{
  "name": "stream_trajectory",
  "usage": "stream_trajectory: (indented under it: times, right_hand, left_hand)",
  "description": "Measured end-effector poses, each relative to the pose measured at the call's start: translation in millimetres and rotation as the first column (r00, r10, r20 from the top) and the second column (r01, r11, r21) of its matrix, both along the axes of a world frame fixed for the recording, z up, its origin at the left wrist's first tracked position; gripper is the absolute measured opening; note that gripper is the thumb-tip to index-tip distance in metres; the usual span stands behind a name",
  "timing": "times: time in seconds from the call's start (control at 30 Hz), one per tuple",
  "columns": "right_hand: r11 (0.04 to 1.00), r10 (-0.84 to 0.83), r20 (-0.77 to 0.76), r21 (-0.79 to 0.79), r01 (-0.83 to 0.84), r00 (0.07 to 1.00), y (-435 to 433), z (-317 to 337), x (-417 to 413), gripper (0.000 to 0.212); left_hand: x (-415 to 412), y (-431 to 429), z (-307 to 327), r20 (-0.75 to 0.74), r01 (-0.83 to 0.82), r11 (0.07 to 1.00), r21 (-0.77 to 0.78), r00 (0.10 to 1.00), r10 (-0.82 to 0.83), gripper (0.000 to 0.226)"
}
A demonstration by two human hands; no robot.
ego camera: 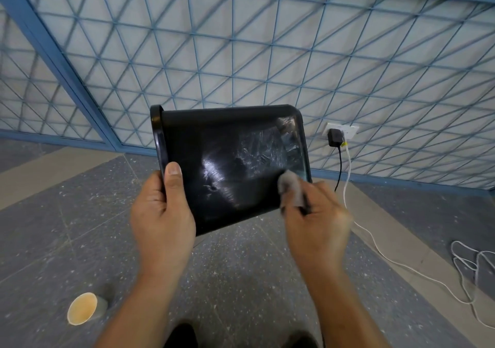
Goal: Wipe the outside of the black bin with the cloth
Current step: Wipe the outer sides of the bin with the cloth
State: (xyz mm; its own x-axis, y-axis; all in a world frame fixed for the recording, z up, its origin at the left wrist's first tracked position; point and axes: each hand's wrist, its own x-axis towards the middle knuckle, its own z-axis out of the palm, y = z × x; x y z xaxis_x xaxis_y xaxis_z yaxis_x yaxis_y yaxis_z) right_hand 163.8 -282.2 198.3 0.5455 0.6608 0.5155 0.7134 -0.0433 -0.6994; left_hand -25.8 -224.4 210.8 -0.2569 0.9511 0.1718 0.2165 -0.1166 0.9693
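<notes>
A black bin [227, 162] is held up in the air on its side, rim to the left and base to the right. Its upturned side wall is glossy, with wet smear marks toward the base. My left hand [163, 213] grips the rim end, thumb lying on the outer wall. My right hand [318, 224] is blurred and holds a small grey cloth [292, 187] pressed against the wall near the base corner.
Below lies a speckled grey floor with tan strips. A paper cup [84, 311] lies on its side at lower left. A wall socket with a black plug [336, 136] feeds black and white cables that trail across the floor at right. A blue lattice screen [241, 52] stands behind.
</notes>
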Motion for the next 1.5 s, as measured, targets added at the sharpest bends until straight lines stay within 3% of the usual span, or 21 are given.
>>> stream_trajectory:
  times: [0.13,0.3,0.4,0.5,0.73,0.8,1.03,1.1,1.23,1.3,1.43,1.5]
  right_hand:
    - [0.996,-0.092,-0.039,0.0,0.092,0.995,-4,-3,11,0.028]
    - [0.966,0.257,0.014,0.016,-0.257,0.966,-1,-1,-58,0.022]
    - [0.929,0.369,0.046,-0.009,-0.369,0.928,-3,-1,-92,0.025]
    - [0.957,0.287,0.059,0.029,-0.289,0.956,-1,5,-75,0.027]
    - [0.994,-0.104,0.021,-0.041,0.105,0.994,-5,3,7,0.021]
    - [0.997,-0.068,0.025,-0.034,0.069,0.997,-3,4,0,0.026]
    - [0.937,0.348,0.112,-0.058,-0.344,0.931,3,4,-86,0.022]
    - [0.949,0.314,0.105,-0.072,-0.308,0.943,5,6,-69,0.023]
    - [0.987,0.043,0.05,-0.158,-0.035,0.998,5,0,-7,0.029]
    - [0.982,0.076,0.058,-0.175,-0.065,0.995,4,2,-19,0.029]
    - [0.94,0.331,0.064,-0.112,-0.323,0.942,3,0,-64,0.024]
    - [0.96,0.246,-0.012,-0.134,-0.246,0.969,6,-4,-41,0.024]
  left_hand:
    - [3,-2,1,-0.057,0.016,1.0,0.02,0.998,-0.015,0.049]
    - [8,-5,2,-0.106,0.026,0.999,0.041,0.994,-0.022,0.048]
    - [5,-4,1,-0.04,0.016,1.0,0.027,0.999,-0.015,0.053]
    - [5,-3,0,-0.018,0.004,1.0,0.017,1.0,-0.004,0.058]
    - [-3,0,2,-0.036,0.027,0.999,0.021,0.999,-0.026,0.052]
    - [1,-3,3,-0.029,0.044,0.999,0.026,0.999,-0.043,0.051]
    - [10,-7,-1,-0.091,0.041,0.998,0.038,0.995,-0.037,0.051]
    - [5,-5,0,-0.107,0.024,0.999,0.024,0.994,-0.021,0.053]
    - [-1,-4,2,-0.14,0.027,0.999,0.048,0.99,-0.02,0.048]
    - [4,-6,0,-0.167,0.044,0.998,0.051,0.985,-0.035,0.047]
    - [9,-6,-1,-0.196,0.043,0.998,0.047,0.98,-0.033,0.048]
    - [5,-5,0,-0.163,0.051,0.998,0.047,0.986,-0.042,0.047]
